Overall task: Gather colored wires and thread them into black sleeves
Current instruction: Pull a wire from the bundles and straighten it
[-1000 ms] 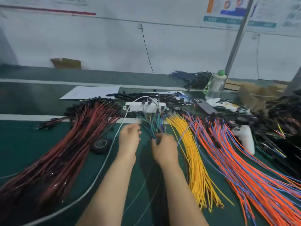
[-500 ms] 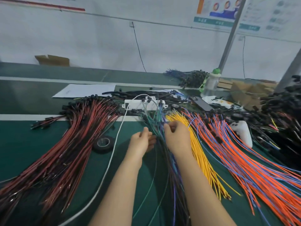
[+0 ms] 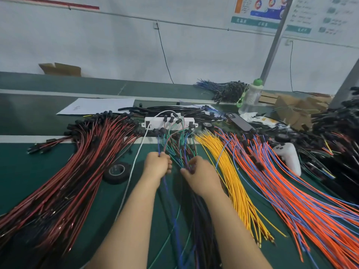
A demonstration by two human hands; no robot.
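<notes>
A mixed bundle of green, blue and purple wires (image 3: 179, 147) runs from a white box (image 3: 169, 123) toward me between my arms. My left hand (image 3: 157, 166) grips a blue wire (image 3: 171, 200) pulled from this bundle. My right hand (image 3: 200, 175) holds the rest of the bundle, fingers curled round several strands. Red wires with black sleeves (image 3: 77, 162) fan out on the left. Yellow wires (image 3: 229, 171) and orange-and-blue wires (image 3: 291, 191) lie to the right.
A roll of black tape (image 3: 116, 171) lies left of my left hand beside a white cable (image 3: 134, 166). A white controller (image 3: 287, 156), a phone (image 3: 240, 122), a bottle (image 3: 251, 98), paper (image 3: 97, 108) and cardboard (image 3: 291, 111) sit on the green table (image 3: 29, 171).
Both hands drew back toward me along the bundle. My left hand separated a blue wire and now grips it, while my right hand closed round the remaining strands.
</notes>
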